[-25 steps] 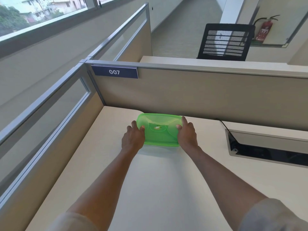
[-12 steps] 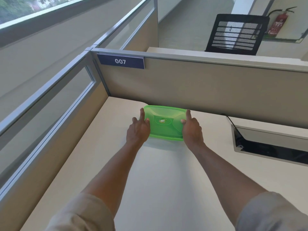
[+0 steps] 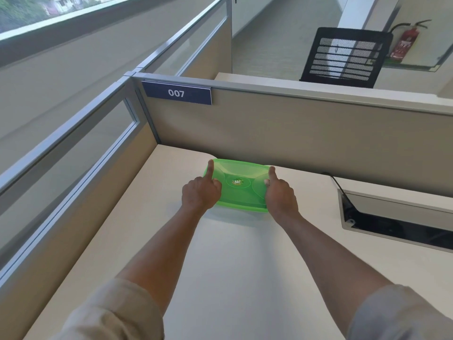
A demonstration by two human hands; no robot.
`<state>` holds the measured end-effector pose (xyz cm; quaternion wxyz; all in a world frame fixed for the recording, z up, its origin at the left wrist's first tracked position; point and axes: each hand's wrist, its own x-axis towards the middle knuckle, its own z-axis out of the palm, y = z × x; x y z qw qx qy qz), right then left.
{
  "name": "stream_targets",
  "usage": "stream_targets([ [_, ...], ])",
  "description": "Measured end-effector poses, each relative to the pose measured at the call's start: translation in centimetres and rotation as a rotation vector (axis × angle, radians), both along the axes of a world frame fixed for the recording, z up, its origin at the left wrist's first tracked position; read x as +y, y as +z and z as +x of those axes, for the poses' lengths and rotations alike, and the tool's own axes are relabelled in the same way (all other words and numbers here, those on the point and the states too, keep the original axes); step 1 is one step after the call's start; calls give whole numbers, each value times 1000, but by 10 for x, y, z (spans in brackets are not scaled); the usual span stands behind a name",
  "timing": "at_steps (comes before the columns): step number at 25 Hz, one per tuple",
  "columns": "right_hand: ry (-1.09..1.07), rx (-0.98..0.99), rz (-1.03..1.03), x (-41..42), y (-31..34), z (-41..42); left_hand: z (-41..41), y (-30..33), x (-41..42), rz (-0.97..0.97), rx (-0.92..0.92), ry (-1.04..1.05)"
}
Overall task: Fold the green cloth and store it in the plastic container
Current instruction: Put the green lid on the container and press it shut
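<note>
The green plastic container (image 3: pixel 239 185), lid on, is seen lying flat on the pale worktop (image 3: pixel 235 266), at its far edge, just in front of the beige partition (image 3: pixel 294 133). A round logo is visible at the centre of the lid. The green cloth cannot be made out; whether it lies inside cannot be told through the lid.

The left hand (image 3: pixel 201 192) is set against the container's left end, index finger stretched along the lid's left edge, thumb laid on the lid, remaining fingers curled. The right hand (image 3: pixel 280 196) is placed likewise at the right end, index finger extended along the edge, thumb on the lid. Each grip is pressed against the container from its own side, so the container is clasped between the two hands.

A "007" nameplate (image 3: pixel 177 93) is fixed on the partition, upper left. A cable tray (image 3: pixel 397 219) is recessed in the worktop, right of the container and apart from it.
</note>
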<state>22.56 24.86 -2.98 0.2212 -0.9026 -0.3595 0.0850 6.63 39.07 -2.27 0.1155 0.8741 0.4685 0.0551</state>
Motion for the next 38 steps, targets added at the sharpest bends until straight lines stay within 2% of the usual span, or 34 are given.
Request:
stream_targets([
  [9,28,-20,-68,2,-1,5,4,-2,8,60,1,-6],
  [14,46,13,-168,4,9,-1,5,4,1,14,88,-9],
  [16,33,-90,-196,9,14,-10,8,9,-2,83,88,-26],
  [18,89,-194,-151,17,15,-19,16,10,-10,149,2,-103],
  [22,217,-175,-160,24,9,-30,34,-2,-31,74,-25,-261],
  [33,189,-263,-133,19,-6,-38,34,-15,-35,119,-4,-249],
  [38,199,-190,-122,18,1,-39,32,-8,-39,95,-37,-235],
])
